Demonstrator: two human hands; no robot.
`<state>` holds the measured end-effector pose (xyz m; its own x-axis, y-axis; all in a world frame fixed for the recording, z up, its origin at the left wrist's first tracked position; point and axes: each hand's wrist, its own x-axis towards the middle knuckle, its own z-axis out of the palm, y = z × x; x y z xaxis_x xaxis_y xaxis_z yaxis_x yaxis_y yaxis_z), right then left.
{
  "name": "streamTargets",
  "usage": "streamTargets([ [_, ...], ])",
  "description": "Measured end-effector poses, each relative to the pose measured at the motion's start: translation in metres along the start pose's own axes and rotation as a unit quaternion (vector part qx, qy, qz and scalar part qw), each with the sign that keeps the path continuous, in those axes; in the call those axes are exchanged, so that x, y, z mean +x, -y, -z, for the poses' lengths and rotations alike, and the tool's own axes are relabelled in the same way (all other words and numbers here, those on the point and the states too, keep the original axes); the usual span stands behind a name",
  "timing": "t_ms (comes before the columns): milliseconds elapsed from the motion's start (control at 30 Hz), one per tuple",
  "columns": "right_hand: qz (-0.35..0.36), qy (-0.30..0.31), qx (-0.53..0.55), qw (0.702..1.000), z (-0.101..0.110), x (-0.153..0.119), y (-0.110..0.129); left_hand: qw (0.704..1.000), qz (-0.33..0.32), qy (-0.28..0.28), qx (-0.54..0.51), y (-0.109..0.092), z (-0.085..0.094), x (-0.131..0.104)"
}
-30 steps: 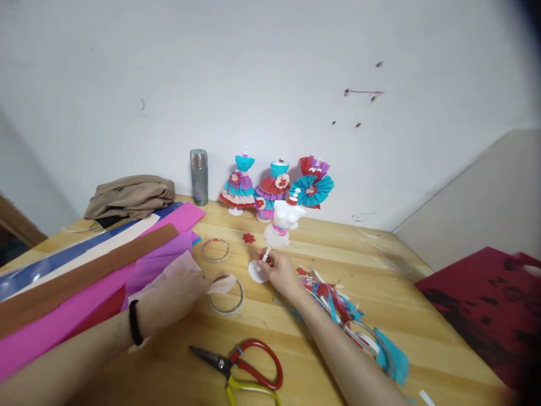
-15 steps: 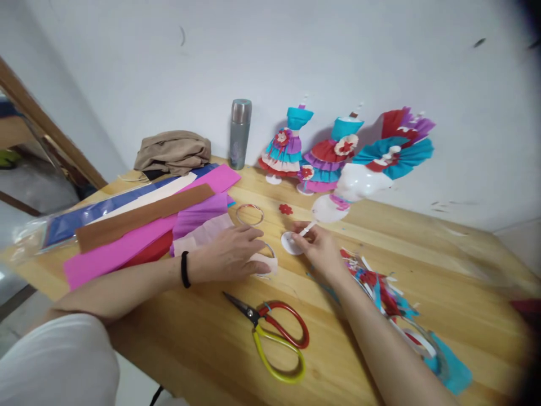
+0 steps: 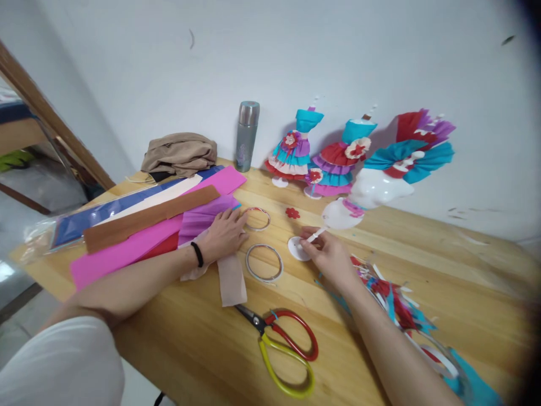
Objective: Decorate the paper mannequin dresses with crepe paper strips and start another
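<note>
While the left hand [image 3: 223, 235] lies flat on purple crepe paper [image 3: 203, 217], the right hand [image 3: 329, 256] pinches the stem of a white mannequin stand [image 3: 363, 197].

Along the table's [image 3: 443, 282] left edge lie folded crepe sheets in blue, cream, brown and pink [image 3: 139, 242], with a tan cloth [image 3: 180, 153] at the far corner; the left hand's fingers are spread and loose, gripping nothing, their tips just beside a small tape ring [image 3: 257, 219], and a beige paper strip [image 3: 231, 279] lies under its wrist. A larger ring [image 3: 264, 263] and red-and-yellow scissors [image 3: 283, 344] lie nearer the front edge. The right hand's fingers are closed on the thin stem above the round base [image 3: 298, 248], the bust tilted toward the right. A steel flask [image 3: 247, 136] and three dressed mannequins [image 3: 333, 155] stand along the back edge; paper scraps [image 3: 393, 290] lie right of the forearm.
</note>
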<state>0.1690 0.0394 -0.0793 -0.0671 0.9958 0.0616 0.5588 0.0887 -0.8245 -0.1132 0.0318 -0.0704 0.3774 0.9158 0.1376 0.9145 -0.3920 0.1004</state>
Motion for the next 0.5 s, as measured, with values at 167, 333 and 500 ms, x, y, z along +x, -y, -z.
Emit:
streamTargets([
  [167,-0.001,0.004,0.033,0.999,-0.002,0.002,-0.003,1.000,-0.007,-0.018,0.019,-0.004,0.007,0.001],
  [333,-0.006,0.005,0.017,1.000,-0.003,0.002,-0.002,0.995,-0.087,0.013,0.039,-0.003,0.018,0.011],
  [500,-0.006,0.011,-0.002,1.000,-0.002,0.001,0.000,0.991,-0.117,0.047,0.046,-0.003,0.021,0.030],
])
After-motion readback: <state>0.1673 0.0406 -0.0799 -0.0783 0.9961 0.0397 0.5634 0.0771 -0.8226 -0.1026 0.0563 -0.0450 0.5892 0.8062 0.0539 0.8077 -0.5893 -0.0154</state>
